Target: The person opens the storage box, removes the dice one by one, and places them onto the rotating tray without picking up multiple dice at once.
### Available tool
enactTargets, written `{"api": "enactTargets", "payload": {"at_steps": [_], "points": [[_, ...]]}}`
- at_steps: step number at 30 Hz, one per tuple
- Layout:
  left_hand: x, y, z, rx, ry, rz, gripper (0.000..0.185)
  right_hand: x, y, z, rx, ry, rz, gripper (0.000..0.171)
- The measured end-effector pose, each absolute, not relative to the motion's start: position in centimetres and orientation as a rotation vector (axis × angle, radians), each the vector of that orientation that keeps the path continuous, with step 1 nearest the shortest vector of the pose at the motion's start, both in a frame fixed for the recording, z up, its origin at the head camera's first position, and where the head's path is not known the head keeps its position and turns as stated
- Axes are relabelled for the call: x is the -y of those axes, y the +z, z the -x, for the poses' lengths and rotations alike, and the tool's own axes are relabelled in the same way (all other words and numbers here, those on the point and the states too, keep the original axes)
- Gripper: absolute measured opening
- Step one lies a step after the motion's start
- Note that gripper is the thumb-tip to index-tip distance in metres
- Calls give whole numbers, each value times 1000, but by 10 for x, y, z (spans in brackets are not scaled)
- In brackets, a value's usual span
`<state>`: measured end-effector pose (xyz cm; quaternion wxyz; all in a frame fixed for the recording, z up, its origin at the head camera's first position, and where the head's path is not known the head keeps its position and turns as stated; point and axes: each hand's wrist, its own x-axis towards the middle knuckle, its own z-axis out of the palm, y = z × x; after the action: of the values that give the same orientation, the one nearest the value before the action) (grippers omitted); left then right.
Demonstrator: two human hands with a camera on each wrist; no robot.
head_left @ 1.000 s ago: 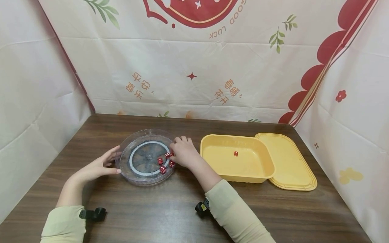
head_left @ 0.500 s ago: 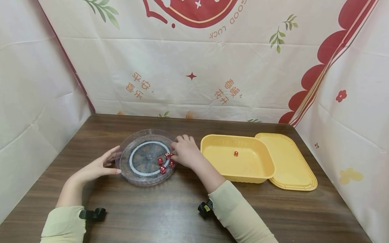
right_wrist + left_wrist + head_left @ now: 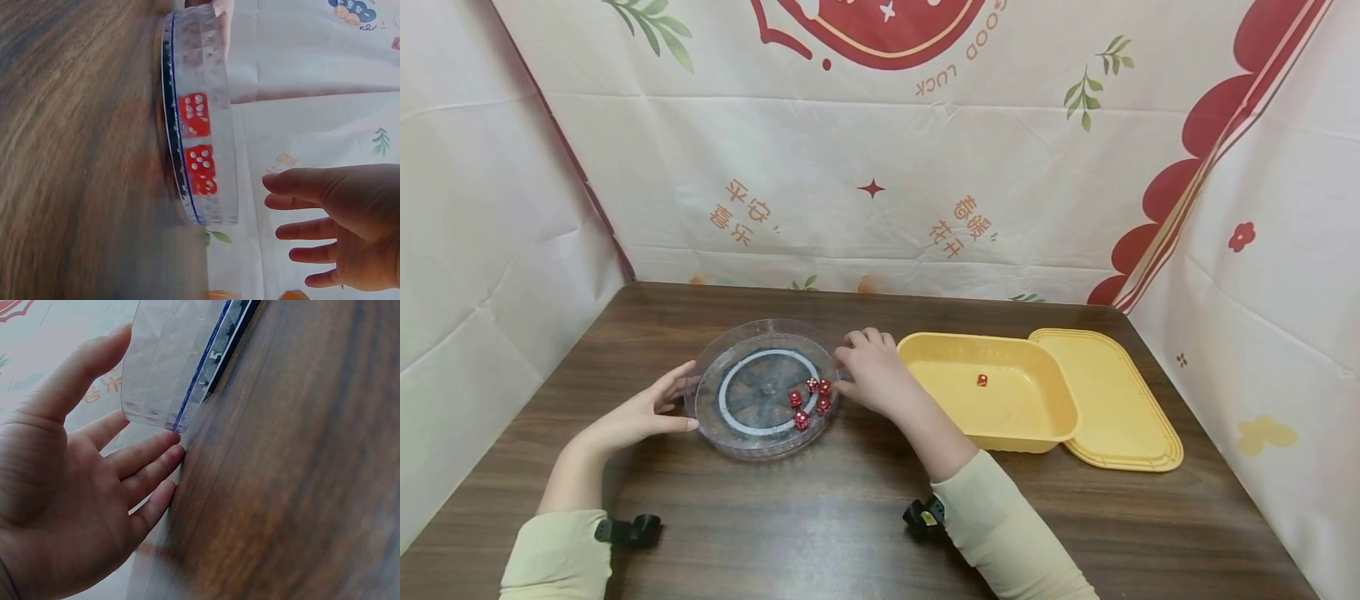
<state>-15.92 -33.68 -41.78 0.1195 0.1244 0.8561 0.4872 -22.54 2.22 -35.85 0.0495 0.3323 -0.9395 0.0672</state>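
A clear round plastic tray (image 3: 767, 450) sits on the table's left half, with several red dice (image 3: 802, 420) grouped at its right side. My left hand (image 3: 628, 419) rests against the tray's left wall, thumb and fairly straight fingers spread along it; the left wrist view shows the fingertips (image 3: 174, 439) touching the clear wall. Just beyond the tray's right rim is my right hand (image 3: 876, 375), held above the table. In the right wrist view its extended fingers (image 3: 309, 230) hold nothing and stand apart from the tray. The dice show through the tray's wall there.
A yellow rectangular container (image 3: 985, 437) stands right of the tray with one red die (image 3: 982, 380) inside. Its yellow lid (image 3: 1123, 400) lies flat at the far right, partly beneath the container. A printed cloth (image 3: 880, 142) encloses the wooden table (image 3: 737, 533) at back and sides.
My right hand has drawn back to the right from the tray's rim, uncovering the die at the right edge. The left hand and the tray stay in place.
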Motion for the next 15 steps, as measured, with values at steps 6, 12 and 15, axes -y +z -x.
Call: {"api": "enactTargets", "payload": {"at_steps": [6,12,15], "points": [[337,-417,159,-2516,1411,-365,94,-33,-355,223,2829,199,-1002,36],[337,-420,160,-2515,1413,-366,94,-44,-352,219,2834,237,-986,29],[338,-420,160,-2514,1414,-368,94,-50,-351,217,2839,251,-969,27]]}}
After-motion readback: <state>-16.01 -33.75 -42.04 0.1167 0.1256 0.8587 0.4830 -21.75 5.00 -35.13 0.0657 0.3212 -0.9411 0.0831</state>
